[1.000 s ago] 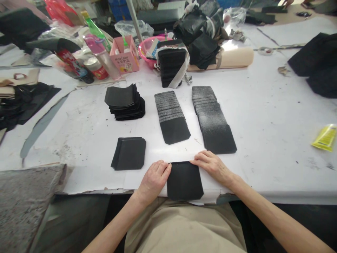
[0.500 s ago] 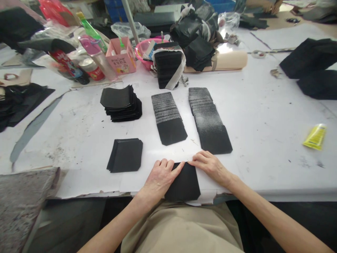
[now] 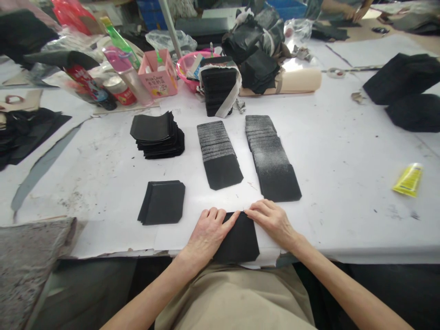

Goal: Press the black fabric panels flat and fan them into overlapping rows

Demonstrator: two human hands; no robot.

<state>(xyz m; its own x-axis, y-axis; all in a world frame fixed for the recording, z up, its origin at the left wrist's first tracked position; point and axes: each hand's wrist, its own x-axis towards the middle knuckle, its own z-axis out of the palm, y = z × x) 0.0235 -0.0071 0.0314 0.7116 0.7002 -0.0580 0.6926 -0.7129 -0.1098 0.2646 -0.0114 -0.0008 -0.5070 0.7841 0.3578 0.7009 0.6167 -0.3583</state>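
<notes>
A black flat piece with cut corners [image 3: 239,240], leather-like, lies at the table's front edge before me. My left hand [image 3: 209,229] rests on its left side, fingers bent, the thumb stretched along the far edge. At the far right corner, my right hand [image 3: 271,220] pinches that same edge, its fingertips close to my left thumb. Just beyond lie two rows of overlapping black pieces, a left row [image 3: 223,172] and a right row [image 3: 278,181], with greyish strips showing. To the left sit a small stack of black pieces [image 3: 163,201] and a taller stack [image 3: 156,135].
A yellow tube [image 3: 408,180] lies at the right. Farther back stand a tied black bundle [image 3: 220,87], a pink box [image 3: 158,73], a pink basket [image 3: 187,64] and a beige roll [image 3: 299,81]. Black blocks [image 3: 400,78] sit far right. Another person's hands [image 3: 350,11] show at the top right.
Both hands keep nearly the same place on the black piece's far edge. The view has shifted slightly. At the top right, the other person's hands have moved a little.
</notes>
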